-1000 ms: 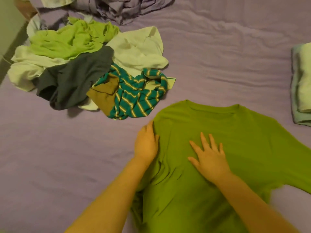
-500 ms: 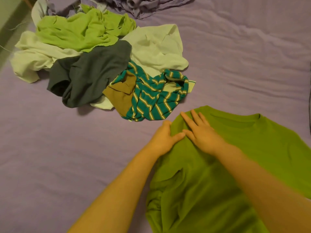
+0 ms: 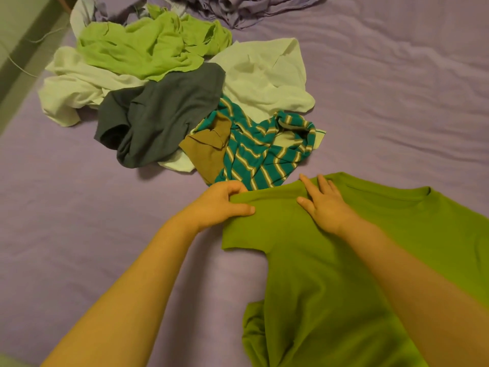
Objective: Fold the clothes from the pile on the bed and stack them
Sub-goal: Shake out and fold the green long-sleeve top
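Closest to me, two bare forearms reach out over the bed (image 3: 79,213), its purple sheet lightly rippled. Under them a green T-shirt (image 3: 330,274) lies spread on the sheet, neckline pointing away, its hem bunched at the near edge. The left hand (image 3: 219,207) pinches the shoulder seam of the near sleeve, thumb on top and fingers curled under a raised ridge of cloth, while the right hand (image 3: 326,205) lies flat with fingers spread on the shoulder just beside it, pinning the fabric. To my eye this is the laying-out step: the sleeve is being drawn out and squared before any fold. The next move probably calls for smoothing that ridge flat, then turning the sleeve and side inward over the body, keeping the pinning hand steady so the shirt does not slide. Just beyond the hands, the pile (image 3: 172,102) waits: a teal striped top (image 3: 264,157) nearly touching the green shirt, a dark grey garment, pale cream pieces and a lime-green one behind. Further off, a crumpled purple cover (image 3: 246,9) lies bunched at the top, and at far left the bed edge meets a pale wall.
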`<action>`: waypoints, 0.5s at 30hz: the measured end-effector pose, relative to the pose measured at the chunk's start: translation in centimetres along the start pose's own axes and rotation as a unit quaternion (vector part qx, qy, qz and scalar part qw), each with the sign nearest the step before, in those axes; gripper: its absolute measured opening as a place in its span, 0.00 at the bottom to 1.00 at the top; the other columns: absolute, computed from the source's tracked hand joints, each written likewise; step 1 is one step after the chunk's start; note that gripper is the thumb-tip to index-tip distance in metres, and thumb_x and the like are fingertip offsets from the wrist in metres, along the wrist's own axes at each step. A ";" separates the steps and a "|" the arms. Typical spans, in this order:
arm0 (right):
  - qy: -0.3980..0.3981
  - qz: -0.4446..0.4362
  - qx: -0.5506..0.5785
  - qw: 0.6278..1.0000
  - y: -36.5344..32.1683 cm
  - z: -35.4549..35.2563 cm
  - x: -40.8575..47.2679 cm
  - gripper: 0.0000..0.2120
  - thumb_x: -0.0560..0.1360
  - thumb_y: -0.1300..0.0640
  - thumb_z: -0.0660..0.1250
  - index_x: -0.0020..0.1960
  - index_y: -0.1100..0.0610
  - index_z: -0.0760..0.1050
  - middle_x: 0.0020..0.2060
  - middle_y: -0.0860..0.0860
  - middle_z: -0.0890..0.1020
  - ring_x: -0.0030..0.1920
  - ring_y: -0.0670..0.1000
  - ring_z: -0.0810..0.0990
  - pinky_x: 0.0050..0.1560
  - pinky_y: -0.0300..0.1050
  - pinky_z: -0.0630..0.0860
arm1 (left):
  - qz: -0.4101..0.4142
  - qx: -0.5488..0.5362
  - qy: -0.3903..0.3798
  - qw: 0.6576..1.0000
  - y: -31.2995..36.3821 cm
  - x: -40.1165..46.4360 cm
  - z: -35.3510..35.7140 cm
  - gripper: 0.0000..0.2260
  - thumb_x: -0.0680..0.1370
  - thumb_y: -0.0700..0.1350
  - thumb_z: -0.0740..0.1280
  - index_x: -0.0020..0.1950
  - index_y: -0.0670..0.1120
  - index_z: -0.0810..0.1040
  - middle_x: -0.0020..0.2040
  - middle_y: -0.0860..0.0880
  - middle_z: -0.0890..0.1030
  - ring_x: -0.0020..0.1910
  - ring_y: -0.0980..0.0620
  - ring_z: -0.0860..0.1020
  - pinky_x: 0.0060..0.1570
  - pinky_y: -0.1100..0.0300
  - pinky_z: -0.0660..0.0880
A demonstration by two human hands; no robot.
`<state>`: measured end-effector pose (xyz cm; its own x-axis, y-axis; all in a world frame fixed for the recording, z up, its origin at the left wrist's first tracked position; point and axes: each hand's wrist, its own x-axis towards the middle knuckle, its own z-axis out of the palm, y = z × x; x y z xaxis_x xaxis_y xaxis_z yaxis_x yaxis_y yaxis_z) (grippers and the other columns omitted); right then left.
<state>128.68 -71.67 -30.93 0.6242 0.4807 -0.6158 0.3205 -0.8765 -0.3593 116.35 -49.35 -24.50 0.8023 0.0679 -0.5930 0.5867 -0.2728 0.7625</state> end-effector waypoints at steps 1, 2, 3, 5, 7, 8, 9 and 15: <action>0.013 0.013 -0.016 1.000 -0.5 -0.2 -0.2 0.28 0.80 0.40 0.50 0.76 0.40 0.43 0.77 0.55 0.45 0.76 0.59 0.43 0.71 0.65 0.54 | 0.030 0.039 0.021 0.999 -0.1 0.0 0.1 0.07 0.73 0.43 0.73 0.40 0.49 0.75 0.41 0.49 0.78 0.40 0.54 0.76 0.43 0.56 0.74; 0.040 0.016 -0.053 0.998 -1.0 -0.3 -0.5 0.27 0.80 0.40 0.49 0.76 0.40 0.44 0.77 0.54 0.47 0.76 0.59 0.43 0.71 0.66 0.56 | 0.048 0.082 0.031 0.995 -0.1 -0.1 0.2 0.07 0.73 0.46 0.73 0.41 0.49 0.76 0.41 0.48 0.78 0.40 0.53 0.76 0.43 0.53 0.74; 0.082 -0.005 -0.109 0.991 -1.6 -0.4 -0.6 0.27 0.80 0.40 0.49 0.76 0.41 0.45 0.77 0.53 0.51 0.76 0.59 0.45 0.70 0.66 0.56 | 0.048 0.122 0.032 0.991 -0.3 0.0 0.3 0.06 0.73 0.48 0.73 0.43 0.49 0.77 0.42 0.48 0.79 0.41 0.52 0.76 0.44 0.52 0.74; 0.144 -0.102 -0.188 0.966 -2.7 -0.5 -0.8 0.25 0.80 0.42 0.48 0.76 0.42 0.49 0.76 0.50 0.57 0.76 0.56 0.47 0.71 0.64 0.53 | 0.016 0.190 0.013 0.982 -0.5 0.1 0.2 0.08 0.72 0.52 0.72 0.47 0.51 0.79 0.44 0.47 0.81 0.43 0.50 0.77 0.43 0.51 0.74; 0.128 -0.184 -0.160 0.961 -4.0 -0.5 -0.5 0.23 0.81 0.44 0.50 0.75 0.42 0.53 0.74 0.45 0.62 0.77 0.52 0.48 0.72 0.63 0.46 | -0.016 0.282 -0.002 0.959 -0.7 -0.1 -0.4 0.09 0.73 0.55 0.71 0.48 0.52 0.80 0.42 0.50 0.80 0.42 0.50 0.76 0.38 0.55 0.71; 0.103 -0.203 -0.130 0.965 -4.5 -0.4 -0.4 0.22 0.81 0.45 0.51 0.75 0.41 0.55 0.73 0.43 0.64 0.77 0.50 0.48 0.72 0.63 0.44 | -0.024 0.332 0.000 0.943 -0.8 -0.2 -0.8 0.10 0.74 0.56 0.69 0.45 0.51 0.79 0.39 0.51 0.78 0.39 0.51 0.74 0.35 0.57 0.68; 0.079 -0.213 -0.112 0.967 -4.9 -0.3 -0.2 0.22 0.81 0.45 0.52 0.74 0.41 0.56 0.72 0.41 0.66 0.76 0.49 0.48 0.72 0.63 0.42 | -0.028 0.368 0.007 0.930 -1.0 -0.4 -1.1 0.12 0.74 0.58 0.68 0.41 0.50 0.77 0.35 0.51 0.75 0.36 0.52 0.72 0.33 0.57 0.65; 0.001 -0.216 -0.198 0.956 -5.8 -0.5 0.6 0.18 0.79 0.43 0.55 0.68 0.43 0.69 0.59 0.49 0.75 0.66 0.53 0.63 0.71 0.58 0.47 | -0.018 0.256 0.001 0.966 -1.7 -1.7 -2.9 0.10 0.72 0.53 0.73 0.43 0.50 0.76 0.37 0.52 0.75 0.37 0.54 0.72 0.35 0.61 0.67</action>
<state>127.50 -66.30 -28.86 0.3735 0.8007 -0.4684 0.7928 -0.5377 -0.2870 114.30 -46.21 -24.05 0.7825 0.0875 -0.6165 0.4835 -0.7094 0.5129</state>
